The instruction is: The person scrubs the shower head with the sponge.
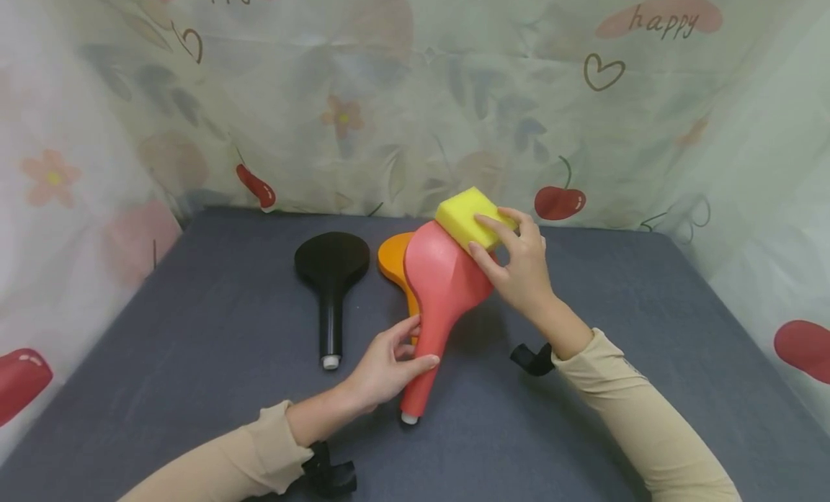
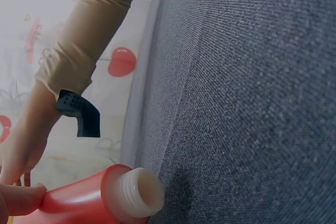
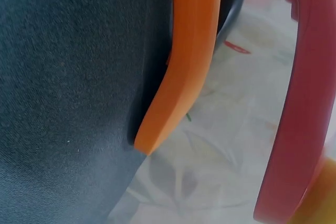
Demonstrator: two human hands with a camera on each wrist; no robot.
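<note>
The grey table (image 1: 194, 387) bears a red paddle (image 1: 441, 279), tilted up near its middle. Left of the red paddle lie an orange paddle (image 1: 392, 261) and a black paddle (image 1: 331, 268). The left hand (image 1: 385, 369) grasps the red paddle's handle; the right hand (image 1: 519, 268) pinches a yellow sponge (image 1: 468, 215) against its upper edge.

The red paddle (image 1: 441, 286) I hold is a smooth, glossy plastic piece with a broad rounded head and a tapering handle that ends in a pale threaded tip; it is tilted up, head raised and away from me, handle slanting down toward me, the tip near the surface. My left hand (image 1: 389, 365) grips its handle partway along. Against the upper right edge of its head I press a yellow sponge (image 1: 472, 217), a soft rectangular block pinched in my right hand (image 1: 519, 268).
</note>
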